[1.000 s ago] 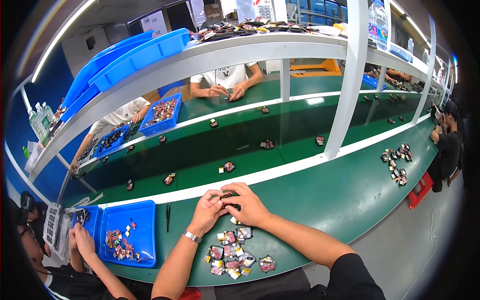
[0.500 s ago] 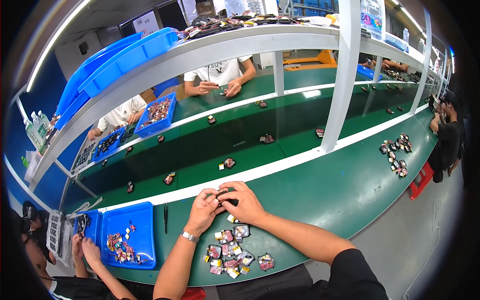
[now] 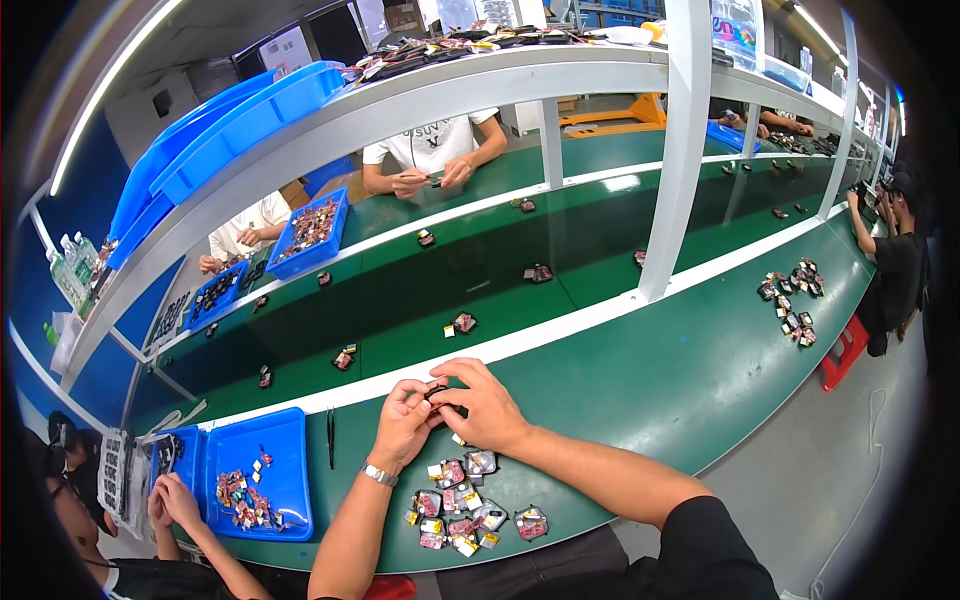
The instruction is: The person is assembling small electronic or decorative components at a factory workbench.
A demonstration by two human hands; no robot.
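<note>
My left hand (image 3: 402, 428) and my right hand (image 3: 482, 408) meet over the green bench, fingers closed around a small black plastic casing (image 3: 436, 392). Most of the casing is hidden by my fingers, so its inside does not show. Just below my hands lies a pile of small open electronic units (image 3: 461, 497), with clear or black shells, red circuit boards and yellow-and-silver cells. One such unit (image 3: 531, 522) sits apart on the pile's right. Black tweezers (image 3: 331, 438) lie on the bench to the left of my left hand.
A blue tray (image 3: 303, 440) of loose boards stands at left, beside a co-worker's hands (image 3: 172, 500). Beyond a white rail, a green conveyor belt (image 3: 400, 285) carries scattered units. A white upright (image 3: 676, 170) supports an overhead shelf. More units (image 3: 792, 300) lie at far right.
Units on the belt have moved slightly right. My fingers have shifted a little around the casing. The left co-worker's hands have drawn together, and the far-right person has raised an arm.
</note>
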